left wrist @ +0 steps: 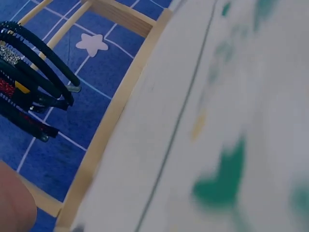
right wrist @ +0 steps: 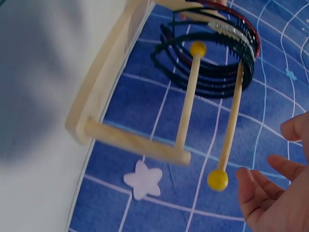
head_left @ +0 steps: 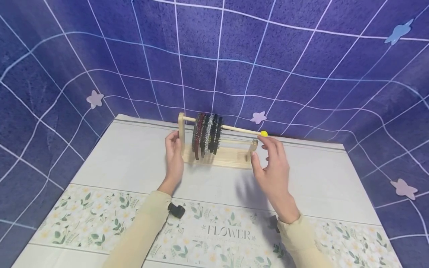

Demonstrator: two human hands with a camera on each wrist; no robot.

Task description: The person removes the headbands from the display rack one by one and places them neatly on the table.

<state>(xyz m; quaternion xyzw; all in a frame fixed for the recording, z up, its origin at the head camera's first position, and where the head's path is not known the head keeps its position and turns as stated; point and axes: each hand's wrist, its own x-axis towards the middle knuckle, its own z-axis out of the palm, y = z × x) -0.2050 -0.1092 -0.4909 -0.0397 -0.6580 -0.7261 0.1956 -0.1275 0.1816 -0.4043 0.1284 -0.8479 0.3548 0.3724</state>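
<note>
Head view: blue gridded backdrop (head_left: 234,44) is rising behind the white table (head_left: 140,156), whose floral strip is reading "FLOWER". Wooden stand (head_left: 231,158) is sitting near the table's back edge. Right hand (head_left: 275,167) is hanging open at the stand's right end — fingers loosely bent, thumb apart. Left hand (head_left: 174,158) is gripping the stand's left upright. Row of headbands (head_left: 207,136) — mostly dark, one sparkly red, one silver — is hanging on the upper rod (head_left: 241,130), bunched toward the left upright. Lower rod (right wrist: 188,104) is extending from the right upright into their loops. Pale star (head_left: 259,117) is showing on the backdrop. Yellow knob (head_left: 264,133) is capping the upper rod, just beside the right hand's fingertips; second yellow knob (right wrist: 198,48) is tipping the lower rod.
</note>
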